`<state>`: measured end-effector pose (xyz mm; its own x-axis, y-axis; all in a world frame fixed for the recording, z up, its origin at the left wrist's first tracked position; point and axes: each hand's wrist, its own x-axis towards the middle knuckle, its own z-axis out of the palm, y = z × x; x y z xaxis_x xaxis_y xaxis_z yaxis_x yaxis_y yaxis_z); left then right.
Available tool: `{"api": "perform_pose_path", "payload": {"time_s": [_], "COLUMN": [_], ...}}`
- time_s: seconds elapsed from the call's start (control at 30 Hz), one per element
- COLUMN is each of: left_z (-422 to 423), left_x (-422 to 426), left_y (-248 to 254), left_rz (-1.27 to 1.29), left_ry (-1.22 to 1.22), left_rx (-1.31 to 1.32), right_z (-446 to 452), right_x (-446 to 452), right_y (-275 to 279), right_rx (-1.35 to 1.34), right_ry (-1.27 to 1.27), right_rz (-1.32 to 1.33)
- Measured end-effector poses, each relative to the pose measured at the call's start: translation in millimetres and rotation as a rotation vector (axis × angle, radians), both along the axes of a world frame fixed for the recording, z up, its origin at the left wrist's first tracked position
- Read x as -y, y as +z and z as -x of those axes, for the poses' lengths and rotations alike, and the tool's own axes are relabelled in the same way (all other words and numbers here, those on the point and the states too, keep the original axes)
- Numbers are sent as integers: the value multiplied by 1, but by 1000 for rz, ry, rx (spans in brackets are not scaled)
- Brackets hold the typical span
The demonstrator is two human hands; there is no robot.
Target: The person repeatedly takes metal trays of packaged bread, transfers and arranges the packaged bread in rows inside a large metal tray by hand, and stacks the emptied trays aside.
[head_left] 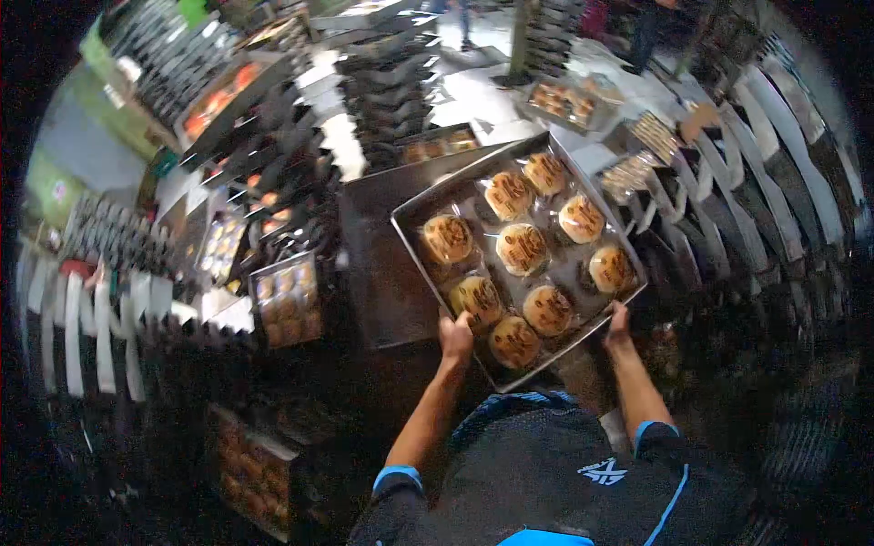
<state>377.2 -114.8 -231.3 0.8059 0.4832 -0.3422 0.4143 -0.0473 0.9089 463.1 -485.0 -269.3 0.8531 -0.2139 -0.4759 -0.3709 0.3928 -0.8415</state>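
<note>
A square metal tray point(575, 238) is held tilted in front of my body, one corner pointing toward me. Several round, wrapped buns point(521, 249) with dark brown markings on top lie in it. My left hand point(457, 338) is closed round the tray's left lower edge, thumb up over the rim near a bun. On the right lower edge, my right hand point(618, 326) grips the rim, its fingers partly hidden beneath. Under the tray's left side is a larger dark, flat tray point(387, 264).
Tall stacks of trays point(387, 82) stand ahead and more stacked trays point(774, 155) curve along the right. Another tray of buns point(284, 300) sits at left, and a crate-like stack point(253, 469) is low at left. A person's legs point(466, 27) show far ahead.
</note>
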Motion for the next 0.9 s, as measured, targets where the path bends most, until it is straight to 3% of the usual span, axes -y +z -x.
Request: {"api": "perform_pose_path", "payload": {"time_s": [0.07,0.1,0.13,0.2,0.27,0.3,0.33,0.4,0.43,0.5,0.53,0.6,0.63,0.67,0.73,0.8,0.9], "left_z": [-58,-75,-100,-129,-124,-129,-134,-135,-131,-136,-141,-147,-156,-162,-161,-146,-108], "left_x": [31,51,53,80,62,63,65,80,84,97,109,141,153,162,161,156,164], "left_y": [-33,10,-60,-25,-70,-58,-46,0,9,22,32,60,73,68,48,43,63], "left_rz": [-207,-178,-1,-125,-10,-144,-281,-69,-80,-1287,-1301,-536,-492,-571,-787,-723,-606], "left_ry": [9,9,-14,-76,-133,-187,-233,-139,-135,118,113,-100,-214,-173,-57,-60,-138], "left_rx": [-195,-105,18,-105,148,157,168,75,53,228,221,329,181,62,-70,-234,-289], "right_z": [-7,-8,-9,-12,-2,4,0,-9,-14,-43,-53,-91,-115,-136,-162,-168,-152], "right_x": [78,80,61,61,49,58,63,62,82,89,94,65,45,25,-19,-53,-56], "right_y": [-102,-81,-58,-65,-38,-56,-41,25,28,93,100,123,124,122,80,60,62], "right_rx": [20,-108,-240,-209,-368,-167,-190,-509,-392,71,352,322,341,358,399,248,202], "right_ry": [-26,-98,-166,-210,-84,-73,-63,337,757,1162,1233,852,827,805,800,727,676], "right_rz": [-100,-10,77,-157,-217,-58,-67,68,337,508,647,782,685,592,867,1012,945]}}
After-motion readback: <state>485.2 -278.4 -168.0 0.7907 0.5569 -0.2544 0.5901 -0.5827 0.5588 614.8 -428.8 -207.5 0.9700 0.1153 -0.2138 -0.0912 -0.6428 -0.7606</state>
